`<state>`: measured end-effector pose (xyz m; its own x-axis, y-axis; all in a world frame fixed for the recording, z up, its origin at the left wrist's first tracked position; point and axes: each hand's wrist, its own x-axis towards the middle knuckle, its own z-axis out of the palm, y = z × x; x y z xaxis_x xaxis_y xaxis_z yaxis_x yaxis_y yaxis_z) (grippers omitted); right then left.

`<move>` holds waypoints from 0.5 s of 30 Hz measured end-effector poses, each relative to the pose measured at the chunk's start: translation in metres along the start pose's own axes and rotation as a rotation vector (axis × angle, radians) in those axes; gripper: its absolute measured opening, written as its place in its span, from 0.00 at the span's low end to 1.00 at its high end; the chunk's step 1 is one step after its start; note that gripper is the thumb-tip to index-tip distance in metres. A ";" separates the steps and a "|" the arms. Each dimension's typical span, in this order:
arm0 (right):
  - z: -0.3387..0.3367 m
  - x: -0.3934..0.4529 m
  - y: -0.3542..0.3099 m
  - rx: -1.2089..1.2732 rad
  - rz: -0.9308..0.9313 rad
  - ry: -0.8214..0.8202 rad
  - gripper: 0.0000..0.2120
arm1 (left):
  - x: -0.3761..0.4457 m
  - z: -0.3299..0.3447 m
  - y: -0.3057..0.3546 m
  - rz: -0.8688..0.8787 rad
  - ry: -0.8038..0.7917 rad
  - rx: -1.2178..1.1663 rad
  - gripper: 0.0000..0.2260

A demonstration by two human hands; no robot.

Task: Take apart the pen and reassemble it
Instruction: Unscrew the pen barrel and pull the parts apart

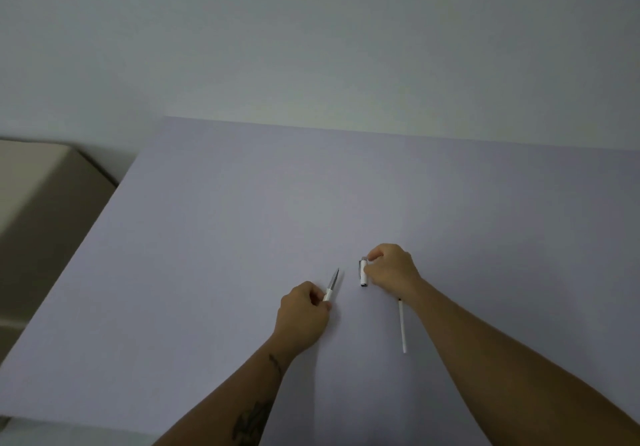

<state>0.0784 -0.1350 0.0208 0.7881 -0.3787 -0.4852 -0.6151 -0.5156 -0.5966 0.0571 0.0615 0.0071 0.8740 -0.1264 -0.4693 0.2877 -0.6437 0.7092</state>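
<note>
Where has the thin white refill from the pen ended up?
The refill lies loose on the table, beside the right forearm, just behind the right hand.

Bare table (311,186) beyond refill (402,326)

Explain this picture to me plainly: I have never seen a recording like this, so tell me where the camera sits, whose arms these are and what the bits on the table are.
There is no machine here. The single picture comes from a camera worn on a person's head, looking forward and down, so the two bare arms that reach in from the bottom are the wearer's own.

They work over a plain pale table that stands against a wall. On it is a pen, already taken apart into three pieces. The left hand pinches the front section, white with a tapering metal tip that points away from the person. The right hand holds the short white cap section at its far end. The thin white refill lies loose on the table just beside the right wrist, held by neither hand.

Nothing else lies on the table.
</note>
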 end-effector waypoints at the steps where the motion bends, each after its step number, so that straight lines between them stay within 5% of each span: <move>1: -0.002 -0.007 0.000 0.082 0.010 -0.042 0.06 | -0.002 0.000 0.003 0.004 0.013 -0.016 0.02; 7: -0.008 -0.049 0.002 0.595 0.163 -0.276 0.05 | -0.018 0.014 0.028 0.087 0.085 -0.066 0.04; 15: -0.029 -0.076 0.025 0.644 0.084 -0.114 0.08 | -0.053 0.044 0.053 0.164 0.066 -0.134 0.03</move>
<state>0.0035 -0.1413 0.0611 0.7513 -0.2956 -0.5900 -0.5935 0.0880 -0.8000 0.0083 0.0007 0.0463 0.9358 -0.1682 -0.3098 0.1856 -0.5122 0.8386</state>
